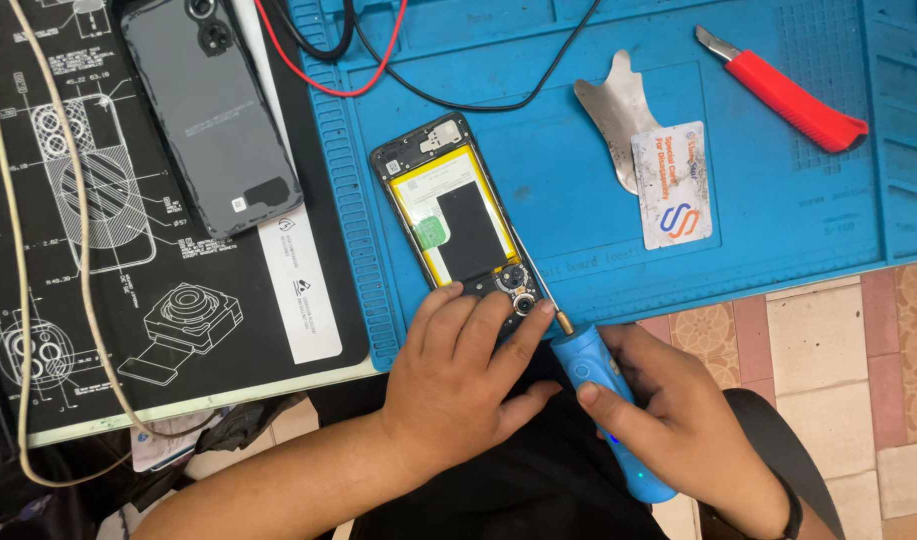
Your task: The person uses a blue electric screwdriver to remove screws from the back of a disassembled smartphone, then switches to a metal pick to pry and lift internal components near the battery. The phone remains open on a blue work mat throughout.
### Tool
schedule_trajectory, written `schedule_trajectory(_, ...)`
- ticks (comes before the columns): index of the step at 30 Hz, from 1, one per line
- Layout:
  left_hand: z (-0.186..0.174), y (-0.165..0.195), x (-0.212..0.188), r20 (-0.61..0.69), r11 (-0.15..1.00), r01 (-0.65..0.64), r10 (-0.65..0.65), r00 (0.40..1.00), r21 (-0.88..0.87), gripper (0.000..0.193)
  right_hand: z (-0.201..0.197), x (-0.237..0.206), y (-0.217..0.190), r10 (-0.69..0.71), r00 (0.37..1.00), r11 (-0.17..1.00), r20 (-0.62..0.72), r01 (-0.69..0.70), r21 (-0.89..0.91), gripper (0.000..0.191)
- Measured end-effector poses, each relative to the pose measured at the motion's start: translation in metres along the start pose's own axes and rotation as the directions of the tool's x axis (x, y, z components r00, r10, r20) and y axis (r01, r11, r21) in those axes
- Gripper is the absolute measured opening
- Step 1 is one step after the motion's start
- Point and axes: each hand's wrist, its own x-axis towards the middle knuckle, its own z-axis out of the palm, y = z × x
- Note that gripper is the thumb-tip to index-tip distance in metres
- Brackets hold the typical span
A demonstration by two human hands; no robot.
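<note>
An opened phone [454, 210] lies back-up on the blue work mat [779, 220], its yellow-edged battery and camera end exposed. My left hand [459, 385] rests on the phone's near end, fingers pressing it down beside the camera module. A blue electric screwdriver [609, 410] is gripped in my right hand [679, 420]. Its thin bit [539, 285] runs along the phone's right edge, close to my left index fingertip.
The phone's dark back cover [214, 115] lies on a black printed mat [99, 300] at the left. A metal pry tool [619, 110], a plastic card [674, 185] and a red utility knife [789, 95] sit on the blue mat. Red and black wires [379, 70] cross the top. A beige cable [19, 250] hangs at the left. Tiled floor [839, 350] shows past the table edge.
</note>
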Motion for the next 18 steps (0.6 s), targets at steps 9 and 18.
schedule_trajectory(9, -0.069, -0.004, 0.02, -0.145, 0.986, 0.032, -0.055, 0.988, -0.161, 0.042, -0.048, -0.013, 0.014, -0.175, 0.971, 0.967, 0.163, 0.201, -0.158, 0.065)
schedule_trajectory(18, -0.072, -0.015, 0.017, 0.166, 0.956, -0.058, 0.109, 0.98, -0.287, 0.025, -0.061, -0.005, -0.002, -0.025, 0.927, 0.881, 0.374, 0.197, -0.43, 0.053)
